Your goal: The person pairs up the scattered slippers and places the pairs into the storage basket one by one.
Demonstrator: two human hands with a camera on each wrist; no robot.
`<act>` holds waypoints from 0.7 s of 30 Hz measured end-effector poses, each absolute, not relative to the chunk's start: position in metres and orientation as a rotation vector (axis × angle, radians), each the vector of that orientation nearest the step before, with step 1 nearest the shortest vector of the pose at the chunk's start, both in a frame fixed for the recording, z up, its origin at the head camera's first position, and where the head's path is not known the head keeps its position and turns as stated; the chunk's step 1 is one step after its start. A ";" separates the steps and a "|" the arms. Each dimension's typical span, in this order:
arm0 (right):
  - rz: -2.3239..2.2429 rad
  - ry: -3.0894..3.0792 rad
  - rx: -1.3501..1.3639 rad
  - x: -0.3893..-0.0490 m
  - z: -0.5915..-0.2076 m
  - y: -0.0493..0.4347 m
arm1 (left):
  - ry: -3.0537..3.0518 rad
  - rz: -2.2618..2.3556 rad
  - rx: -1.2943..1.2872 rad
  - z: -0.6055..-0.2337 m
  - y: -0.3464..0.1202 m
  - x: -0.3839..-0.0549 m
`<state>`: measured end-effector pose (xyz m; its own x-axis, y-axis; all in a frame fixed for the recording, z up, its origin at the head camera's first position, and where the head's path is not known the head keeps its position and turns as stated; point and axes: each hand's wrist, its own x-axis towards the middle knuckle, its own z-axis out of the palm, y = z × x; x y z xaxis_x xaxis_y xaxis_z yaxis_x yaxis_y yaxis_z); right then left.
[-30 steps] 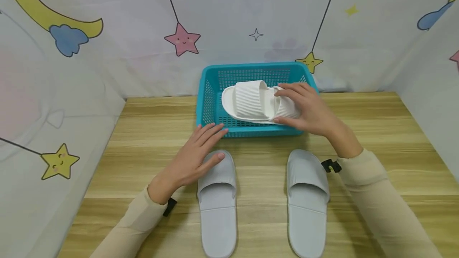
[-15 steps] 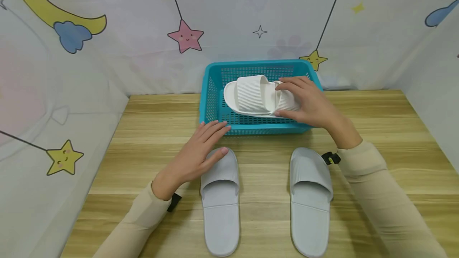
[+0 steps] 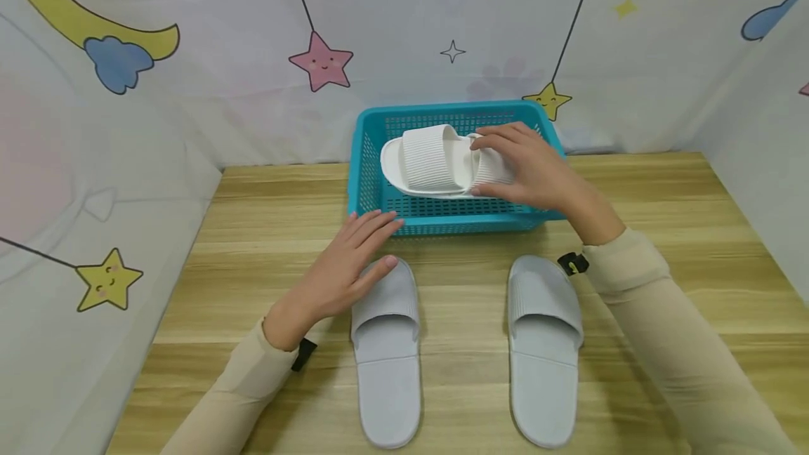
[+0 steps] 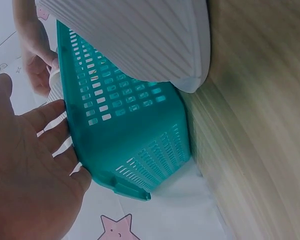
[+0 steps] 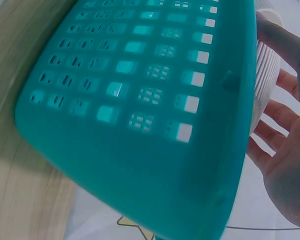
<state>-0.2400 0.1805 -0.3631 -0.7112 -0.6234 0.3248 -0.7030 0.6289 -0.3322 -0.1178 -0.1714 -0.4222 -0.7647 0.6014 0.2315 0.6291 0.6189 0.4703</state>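
Note:
A pair of white slippers, laid together with straps at opposite ends, sits within the turquoise basket. My right hand grips the right-hand end, thumb on the near side and fingers on the far side. In the right wrist view those fingers curve round the ribbed white strap, partly hidden by the basket wall. My left hand has its fingers extended, their tips at the basket's near left rim. The left wrist view shows them against the rim's outer side. Under the left hand lies a grey slipper.
A second grey slipper lies to the right, parallel to the first, both toes towards the basket. They rest on a wood-grain tabletop. A printed white cloth hangs right behind the basket and along both sides.
My right hand and the white slippers have shifted slightly left within the basket. The left hand stays at the rim. The head view has moved a little.

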 end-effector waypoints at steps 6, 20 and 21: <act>0.643 -2.719 1.080 -0.247 -0.364 0.170 | -2.802 -0.840 -1.043 -0.419 -0.173 -0.118; 0.588 -2.831 0.999 -0.263 -0.375 0.162 | -2.802 -0.878 -1.023 -0.419 -0.169 -0.118; 0.589 -2.834 0.996 -0.265 -0.375 0.162 | -2.801 -0.881 -1.022 -0.418 -0.169 -0.118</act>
